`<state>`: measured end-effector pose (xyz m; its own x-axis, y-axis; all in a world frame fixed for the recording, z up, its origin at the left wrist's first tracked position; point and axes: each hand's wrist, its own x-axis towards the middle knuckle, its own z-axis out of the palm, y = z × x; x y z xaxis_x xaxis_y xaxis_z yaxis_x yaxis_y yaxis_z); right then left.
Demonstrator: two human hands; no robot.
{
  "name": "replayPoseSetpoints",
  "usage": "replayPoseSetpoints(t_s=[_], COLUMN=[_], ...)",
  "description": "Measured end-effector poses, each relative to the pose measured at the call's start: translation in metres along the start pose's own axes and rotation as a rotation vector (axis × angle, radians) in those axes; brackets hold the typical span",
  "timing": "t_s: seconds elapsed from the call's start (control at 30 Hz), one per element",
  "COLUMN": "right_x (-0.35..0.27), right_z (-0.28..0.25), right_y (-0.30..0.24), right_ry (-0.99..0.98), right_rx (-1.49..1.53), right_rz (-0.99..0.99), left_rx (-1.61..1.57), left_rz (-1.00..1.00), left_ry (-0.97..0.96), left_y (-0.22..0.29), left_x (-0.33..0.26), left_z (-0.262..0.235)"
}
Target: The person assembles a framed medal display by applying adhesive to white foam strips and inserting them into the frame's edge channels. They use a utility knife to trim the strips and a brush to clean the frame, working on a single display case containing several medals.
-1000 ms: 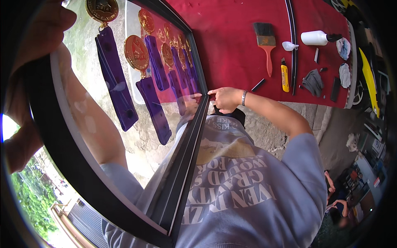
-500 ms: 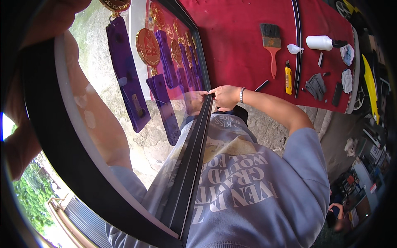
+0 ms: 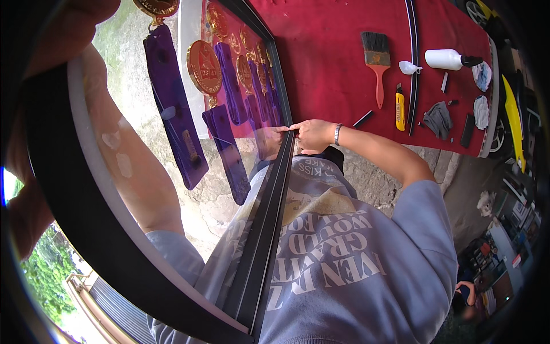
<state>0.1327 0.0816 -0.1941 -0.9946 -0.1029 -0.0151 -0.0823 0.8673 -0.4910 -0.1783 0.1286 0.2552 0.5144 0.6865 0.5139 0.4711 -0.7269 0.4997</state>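
Observation:
I hold a large black picture frame [image 3: 268, 221] with a glass front, tilted up close to my face. Behind the glass hang several gold medals [image 3: 203, 60] on purple ribbons [image 3: 172, 114]. My right hand [image 3: 314, 135] grips the frame's right rail at its far end, a bracelet on the wrist. At the top left, my left hand [image 3: 63, 23] is dark and blurred against the frame's left rail [image 3: 69, 189]; its forearm shows through the glass. Its exact grip cannot be made out.
A table under a red cloth [image 3: 332, 51] lies beyond the frame. On it are a paintbrush with an orange handle [image 3: 376, 60], a yellow utility knife [image 3: 400, 109], a white bottle [image 3: 444, 58], a grey rag [image 3: 438, 119] and a long black strip [image 3: 413, 51].
The frame has swung slightly, so the medals sit higher and further right in view. Both hands stay on the frame.

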Motion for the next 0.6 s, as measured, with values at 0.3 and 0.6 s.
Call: replayPoseSetpoints(t_s=[0.3, 0.6], right_x=[-0.001, 0.000], right_z=[0.005, 0.012], right_y=[0.002, -0.001], right_ry=[-0.017, 0.022], right_rx=[0.040, 0.012], right_rz=[0.016, 0.037], left_rx=[0.009, 0.007], left_rz=[-0.014, -0.013], left_ry=[-0.001, 0.000], left_y=[0.000, -0.001], left_x=[-0.002, -0.002], left_z=[0.001, 0.002])
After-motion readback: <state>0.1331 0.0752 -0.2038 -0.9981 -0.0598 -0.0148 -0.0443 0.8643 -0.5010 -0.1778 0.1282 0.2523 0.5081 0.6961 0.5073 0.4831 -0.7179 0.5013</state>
